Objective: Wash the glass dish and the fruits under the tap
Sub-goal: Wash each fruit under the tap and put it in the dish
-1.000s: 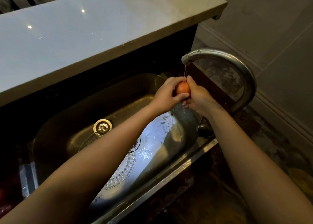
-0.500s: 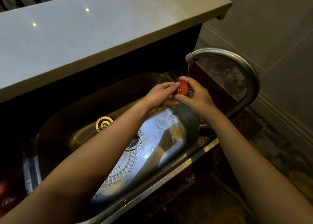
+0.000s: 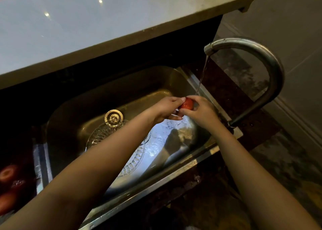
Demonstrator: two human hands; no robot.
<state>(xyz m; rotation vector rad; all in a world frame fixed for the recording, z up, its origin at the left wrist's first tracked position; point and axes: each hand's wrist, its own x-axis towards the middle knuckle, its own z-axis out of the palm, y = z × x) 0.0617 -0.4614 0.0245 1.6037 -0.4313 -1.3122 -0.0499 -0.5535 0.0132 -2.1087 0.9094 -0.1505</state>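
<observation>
A small red fruit (image 3: 186, 104) is held between my left hand (image 3: 166, 109) and my right hand (image 3: 200, 111), above the right end of the steel sink (image 3: 73, 108). Water runs in a thin stream from the curved metal tap (image 3: 271, 68) down onto the fruit. The patterned glass dish (image 3: 135, 158) lies flat on the sink floor, partly hidden under my left forearm. Several more red fruits (image 3: 7, 174) lie in the dark at the far left, beside the sink.
A round metal drain (image 3: 114, 118) sits at the sink floor next to the dish. A pale countertop ledge (image 3: 104, 26) overhangs the sink's far side. Dark stone worktop (image 3: 231, 97) surrounds the tap base; tiled wall lies to the right.
Both hands with the fruit have dropped lower beneath the spout, so a longer stream of water shows. The fruit has turned between the fingers.
</observation>
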